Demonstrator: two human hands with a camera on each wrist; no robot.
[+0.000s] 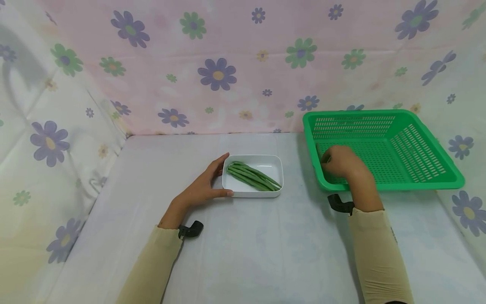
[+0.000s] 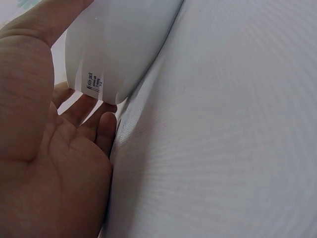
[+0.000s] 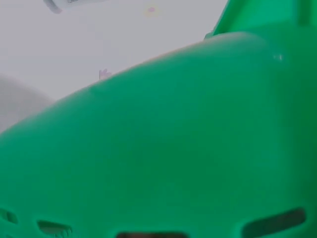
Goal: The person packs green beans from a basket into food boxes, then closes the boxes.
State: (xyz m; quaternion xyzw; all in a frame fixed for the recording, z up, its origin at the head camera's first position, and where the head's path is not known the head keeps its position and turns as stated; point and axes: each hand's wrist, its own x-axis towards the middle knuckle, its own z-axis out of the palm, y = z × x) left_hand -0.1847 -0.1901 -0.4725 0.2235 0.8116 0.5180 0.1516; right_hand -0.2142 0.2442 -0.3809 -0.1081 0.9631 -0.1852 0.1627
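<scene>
A white rectangular tray point(image 1: 252, 194) stands on the table with several green beans point(image 1: 250, 175) lying lengthwise in it. My left hand point(image 1: 203, 184) holds the tray's left end, thumb along the near side and fingers round toward the far corner. In the left wrist view the fingers of the left hand point(image 2: 64, 144) touch the tray's wall point(image 2: 119, 54), which bears small printing. My right hand point(image 1: 343, 162) reaches into the left part of a green plastic basket point(image 1: 395, 185), fingers bent downward. Whether they hold anything is hidden; the basket's wall point(image 3: 163, 139) blocks the right wrist view.
A whitish cloth covers the table point(image 1: 265, 245). Flowered pink fabric point(image 1: 243, 46) hangs behind it, with paler flowered fabric at both sides. The basket stands at the back right with raised, slotted walls. Each wrist carries a black strap mount point(image 1: 191, 229).
</scene>
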